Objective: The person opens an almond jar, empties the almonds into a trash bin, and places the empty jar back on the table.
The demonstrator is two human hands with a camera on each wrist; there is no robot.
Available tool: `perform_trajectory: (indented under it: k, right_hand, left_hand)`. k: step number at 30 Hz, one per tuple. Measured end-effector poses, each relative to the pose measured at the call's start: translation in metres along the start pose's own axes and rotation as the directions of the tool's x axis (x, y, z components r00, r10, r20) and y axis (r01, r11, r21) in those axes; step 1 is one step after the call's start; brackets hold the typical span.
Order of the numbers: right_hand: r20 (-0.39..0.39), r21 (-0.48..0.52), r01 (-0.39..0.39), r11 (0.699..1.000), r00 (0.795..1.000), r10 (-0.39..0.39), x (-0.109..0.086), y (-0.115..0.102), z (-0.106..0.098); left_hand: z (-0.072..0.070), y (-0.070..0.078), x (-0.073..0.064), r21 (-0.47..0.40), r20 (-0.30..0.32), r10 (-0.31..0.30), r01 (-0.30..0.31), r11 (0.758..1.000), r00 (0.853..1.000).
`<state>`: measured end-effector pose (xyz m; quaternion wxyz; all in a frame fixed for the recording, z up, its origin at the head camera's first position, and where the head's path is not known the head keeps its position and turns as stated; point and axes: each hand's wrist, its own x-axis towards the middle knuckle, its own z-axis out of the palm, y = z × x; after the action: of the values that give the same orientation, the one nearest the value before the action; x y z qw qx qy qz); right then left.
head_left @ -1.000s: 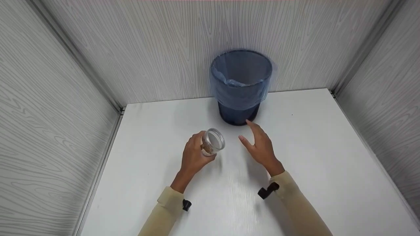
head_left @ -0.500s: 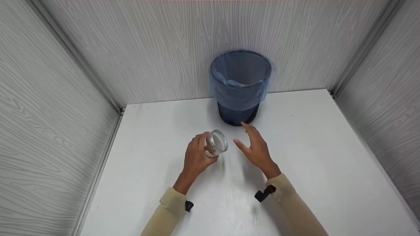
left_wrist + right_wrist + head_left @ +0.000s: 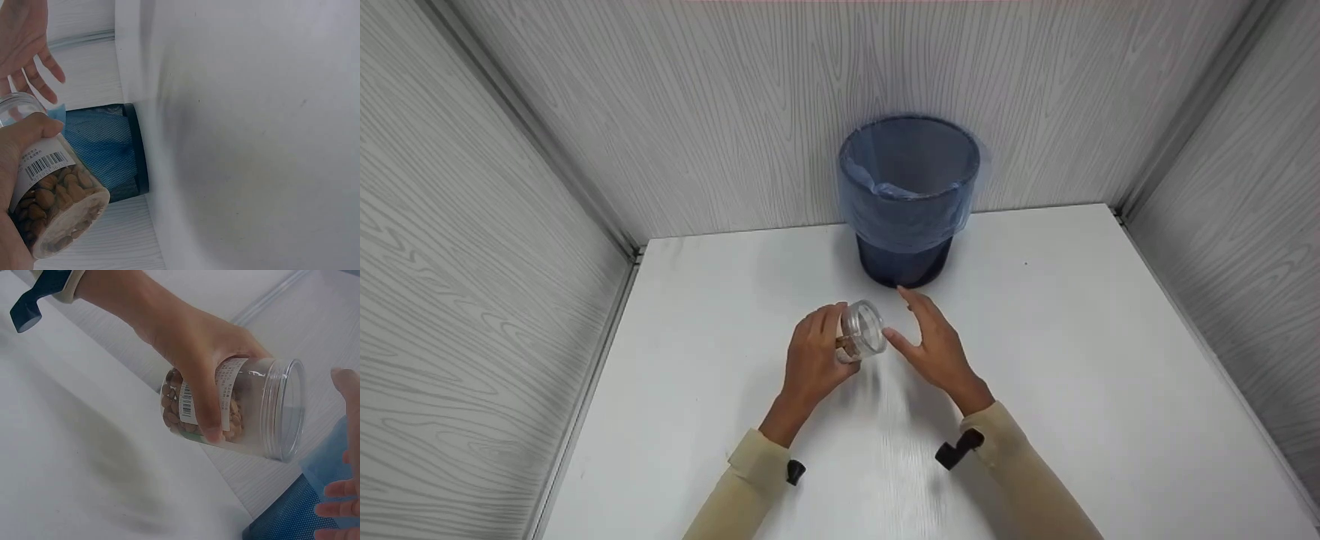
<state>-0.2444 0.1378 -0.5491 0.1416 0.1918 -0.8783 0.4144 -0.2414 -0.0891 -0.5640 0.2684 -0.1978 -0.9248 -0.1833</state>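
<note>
A clear plastic jar of almonds (image 3: 864,330) lies tilted in the grip of my left hand (image 3: 812,364), its ringed clear top turned toward the right. In the left wrist view the jar's almonds (image 3: 59,197) fill its lower end, below a white barcode label (image 3: 45,164). My left thumb presses along the jar's side in the right wrist view, where the clear top (image 3: 289,410) points at the other hand. My right hand (image 3: 937,351) is held open beside that top, thumb and fingers spread, its thumb tip right by the rim.
A dark blue mesh waste bin (image 3: 904,266) with a translucent blue liner (image 3: 904,221) stands just beyond the hands, against the back wall. The white table (image 3: 697,420) is bounded by pale wood-grain panels (image 3: 735,112) at the back and both sides.
My right hand has moved left, closing the gap to the jar's top. My left hand has shifted slightly right with the jar, tipping its top further toward the right hand.
</note>
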Motion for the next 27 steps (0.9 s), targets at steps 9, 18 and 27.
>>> perform_trajectory:
  k: [9, 18, 27]
  right_hand:
    - [0.02, 0.022, 0.021, 1.0, 1.0, -0.022, -0.002, -0.007, 0.009]
    - [0.057, 0.041, 0.005, 0.999, 0.998, -0.008, -0.008, -0.011, 0.016]
    - [0.08, 0.081, -0.006, 0.997, 0.997, -0.001, -0.007, -0.011, 0.019]
  left_hand:
    - [0.002, 0.004, -0.001, 0.031, -0.011, 0.035, -0.035, 0.999, 0.999]
    - [0.002, 0.01, -0.003, 0.05, -0.013, 0.062, -0.061, 0.997, 0.998]
    - [0.002, 0.014, -0.002, 0.063, -0.016, 0.076, -0.075, 0.995, 0.997]
